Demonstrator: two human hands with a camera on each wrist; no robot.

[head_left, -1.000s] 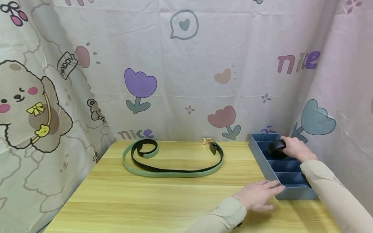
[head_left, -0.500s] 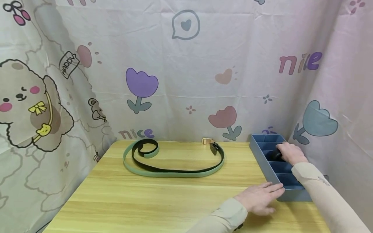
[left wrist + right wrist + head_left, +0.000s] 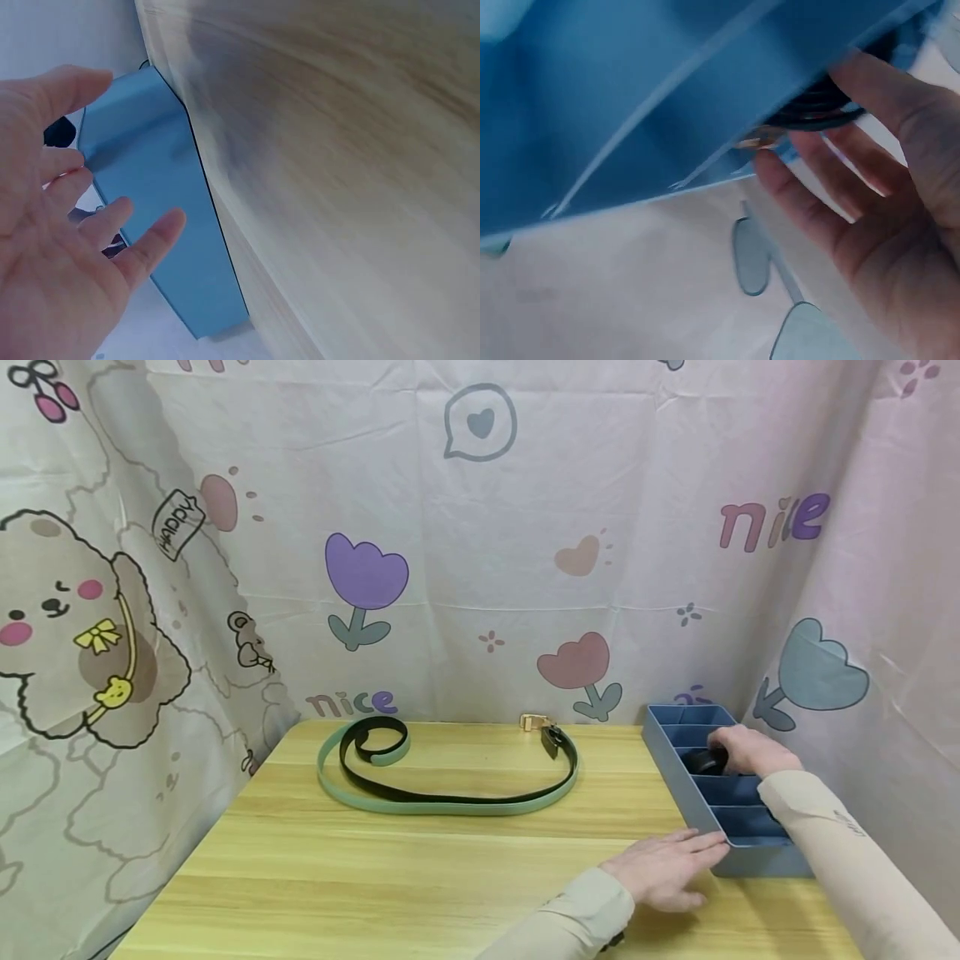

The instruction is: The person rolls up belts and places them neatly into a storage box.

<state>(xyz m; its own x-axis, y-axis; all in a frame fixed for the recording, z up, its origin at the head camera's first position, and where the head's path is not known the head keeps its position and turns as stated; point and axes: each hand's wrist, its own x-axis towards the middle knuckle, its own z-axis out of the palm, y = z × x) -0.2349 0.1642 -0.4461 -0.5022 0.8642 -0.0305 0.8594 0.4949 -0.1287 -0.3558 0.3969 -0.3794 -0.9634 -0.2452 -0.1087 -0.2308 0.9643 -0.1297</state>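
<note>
Right hand (image 3: 756, 750): thumb and fingers pinching coiled black belt (image 3: 703, 763), down in third compartment from far end of blue divided organizer (image 3: 761, 862). Left hand (image 3: 662, 870): fingers extended, tips at organizer's near-left corner, contact unclear. Green-and-black belt (image 3: 450, 808) left of organizer, loosely curled on bench (image 3: 360, 885), gold buckle (image 3: 535, 722) near back edge.

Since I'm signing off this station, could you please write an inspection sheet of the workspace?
Surface: wood-grain table, bearing a loosely curled green-and-black strap.
Job's things: dark coil in the third compartment from the far end of the blue tray.
Clutter: nothing seen.
Hands: right hand holds the coil; left hand is at the tray's near left corner, contact uncertain.
Cables: thin dark line beside the table's left edge; cannot tell whether it's a cable.
Surroundings: patterned cloth behind and on both sides.
</note>
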